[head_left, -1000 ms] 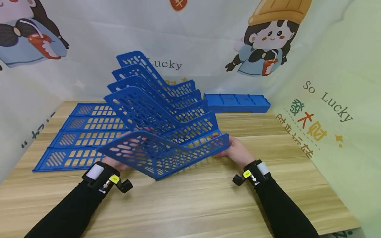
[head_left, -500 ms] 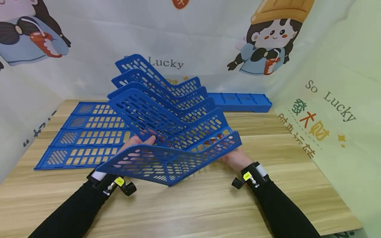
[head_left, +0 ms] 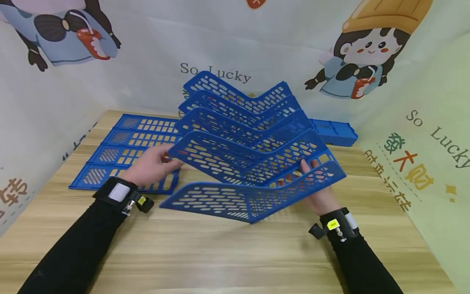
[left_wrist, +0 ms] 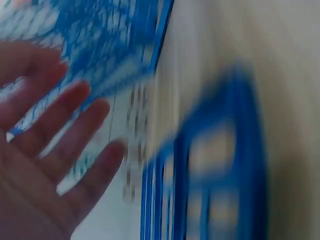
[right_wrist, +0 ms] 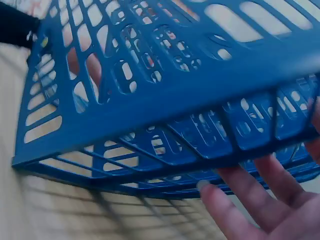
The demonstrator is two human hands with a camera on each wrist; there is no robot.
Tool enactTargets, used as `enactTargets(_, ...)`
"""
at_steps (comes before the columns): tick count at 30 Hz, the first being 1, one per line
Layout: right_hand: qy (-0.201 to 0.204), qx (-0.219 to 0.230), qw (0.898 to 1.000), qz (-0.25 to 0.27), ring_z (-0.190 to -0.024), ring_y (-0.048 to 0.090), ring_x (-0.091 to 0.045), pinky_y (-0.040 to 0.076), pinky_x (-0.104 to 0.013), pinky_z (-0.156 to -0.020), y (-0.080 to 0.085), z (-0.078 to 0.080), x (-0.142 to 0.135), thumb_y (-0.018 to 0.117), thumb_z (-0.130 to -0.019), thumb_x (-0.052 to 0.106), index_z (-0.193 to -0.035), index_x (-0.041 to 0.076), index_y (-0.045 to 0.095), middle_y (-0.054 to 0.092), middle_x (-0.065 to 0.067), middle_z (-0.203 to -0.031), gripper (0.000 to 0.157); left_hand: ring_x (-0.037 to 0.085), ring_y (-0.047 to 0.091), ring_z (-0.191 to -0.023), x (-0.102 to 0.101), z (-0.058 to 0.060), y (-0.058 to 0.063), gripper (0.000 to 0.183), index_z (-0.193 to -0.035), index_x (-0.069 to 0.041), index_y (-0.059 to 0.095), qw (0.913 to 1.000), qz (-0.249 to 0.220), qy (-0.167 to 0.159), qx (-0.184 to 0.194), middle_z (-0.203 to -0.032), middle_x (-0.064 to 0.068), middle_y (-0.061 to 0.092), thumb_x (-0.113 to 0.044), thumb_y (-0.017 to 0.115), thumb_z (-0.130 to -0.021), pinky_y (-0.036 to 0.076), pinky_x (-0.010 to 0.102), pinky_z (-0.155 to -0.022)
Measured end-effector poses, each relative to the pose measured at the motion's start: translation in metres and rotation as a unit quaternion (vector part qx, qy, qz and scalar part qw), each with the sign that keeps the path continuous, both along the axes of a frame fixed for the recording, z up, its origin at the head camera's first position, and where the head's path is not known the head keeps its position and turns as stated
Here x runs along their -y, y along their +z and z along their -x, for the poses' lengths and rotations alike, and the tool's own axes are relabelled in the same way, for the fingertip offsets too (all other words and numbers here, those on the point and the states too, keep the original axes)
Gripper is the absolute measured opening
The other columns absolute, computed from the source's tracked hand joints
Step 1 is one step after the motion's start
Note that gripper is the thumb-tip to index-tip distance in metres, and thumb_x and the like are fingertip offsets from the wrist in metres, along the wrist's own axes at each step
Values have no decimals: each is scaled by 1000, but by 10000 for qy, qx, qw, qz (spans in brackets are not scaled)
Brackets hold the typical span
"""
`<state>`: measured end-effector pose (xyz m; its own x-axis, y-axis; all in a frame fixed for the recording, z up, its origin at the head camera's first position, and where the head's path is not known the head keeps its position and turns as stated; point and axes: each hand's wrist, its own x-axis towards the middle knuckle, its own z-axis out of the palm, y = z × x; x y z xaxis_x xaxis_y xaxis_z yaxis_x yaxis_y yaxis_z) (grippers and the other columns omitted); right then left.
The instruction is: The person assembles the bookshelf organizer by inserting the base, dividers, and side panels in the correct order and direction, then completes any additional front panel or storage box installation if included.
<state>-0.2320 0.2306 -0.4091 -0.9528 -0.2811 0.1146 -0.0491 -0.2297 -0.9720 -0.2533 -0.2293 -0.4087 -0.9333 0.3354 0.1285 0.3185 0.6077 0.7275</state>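
A blue perforated plastic file rack (head_left: 253, 200) with several upright dividers is held tilted above the table in the head view. My right hand (head_left: 321, 198) grips it at the right end, its fingers partly hidden behind the slotted plastic. From the right wrist view, the fingers (right_wrist: 265, 200) of that hand reach under the rack's edge. My left hand (head_left: 152, 165) is beside the rack's left edge, thumb and fingertips close to a divider corner; whether they touch is unclear. The left wrist view, which is blurred, has that hand's fingers (left_wrist: 82, 135) spread and fairly straight.
Flat blue slotted panels (head_left: 125, 155) lie joined side by side on the wooden table (head_left: 220, 257) at the left, partly under my left hand. A long blue piece (head_left: 338, 132) stands at the back right. A printed cloth (head_left: 154, 49) hangs behind the table.
The rack has shifted rightward in the head view and turned. My left hand has come off it and moved to its left side. The right hand keeps its hold. The head view has swung left.
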Motion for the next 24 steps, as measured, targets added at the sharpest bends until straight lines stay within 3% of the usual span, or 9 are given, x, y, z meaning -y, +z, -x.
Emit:
enactTargets(2, -197, 77, 9997, -74, -122, 72, -13, 65, -37, -102, 7, -2, -6, 47, -117, 45, -162, 36, 33, 64, 7, -139, 48, 45, 62, -140, 24, 1, -3, 45, -151, -6, 63, 9983, 307, 480, -80, -153, 24, 64, -35, 55, -117, 54, 60, -108)
enactTargets(5, -338, 80, 9993, -132, -114, 76, -12, 66, -35, -97, 17, -4, -12, 49, -117, 43, -159, 34, 37, 69, 6, -132, 44, 53, 48, -148, 54, 1, -13, 53, -157, -1, 56, 9910, 950, 925, -174, -160, 33, 52, -36, 50, -118, 44, 71, -117)
enactTargets(10, -423, -219, 9973, -552, -105, 77, -12, 67, -33, -88, 36, -13, -27, 49, -118, 35, -160, 23, 41, 71, 2, -131, 45, 68, 25, -155, 76, 2, -24, 74, -166, 7, 37, 9711, 2122, 1017, 387, -168, 48, 25, -42, 56, -114, 28, 84, -122)
enactTargets(13, -596, -138, 9921, -1096, -109, 75, -10, 66, -32, -87, 47, -20, -40, 49, -118, 36, -166, 20, 33, 68, 2, -135, 53, 73, 20, -154, 71, 1, -24, 80, -168, 7, 34, 9626, 2514, 814, 602, -168, 49, 22, -45, 59, -112, 25, 89, -119)
enactTargets(15, -713, 3, 9839, -1640, -117, 69, -7, 65, -28, -89, 54, -25, -49, 48, -118, 40, -173, 21, 20, 59, -2, -149, 64, 75, 18, -154, 63, -1, -23, 78, -168, 4, 37, 9603, 2647, 644, 602, -168, 48, 23, -45, 61, -111, 23, 92, -117)
enactTargets(17, -857, -94, 9732, -2132, -120, 65, -9, 65, -26, -89, 59, -29, -58, 48, -118, 40, -175, 19, 16, 52, -8, -151, 69, 76, 14, -154, 53, -5, -23, 77, -168, 1, 39, 9590, 2721, 525, 592, -169, 47, 22, -46, 60, -111, 21, 94, -115)
enactTargets(22, -1169, -665, 9472, -2910, -116, 62, -5, 62, -18, -88, 66, -36, -83, 52, -118, 32, -166, 22, 39, 57, -4, -140, 51, 77, 14, -155, 21, -23, -23, 73, -167, -5, 45, 9617, 2675, 357, 482, -172, 45, 22, -49, 60, -110, 17, 95, -116)
enactTargets(24, -1244, -723, 9389, -3128, -115, 63, 0, 60, -16, -87, 68, -38, -95, 53, -117, 31, -159, 28, 46, 61, 5, -135, 42, 76, 18, -155, 6, -32, -21, 72, -166, -7, 48, 9636, 2632, 245, 391, -172, 44, 25, -49, 62, -110, 17, 94, -117)
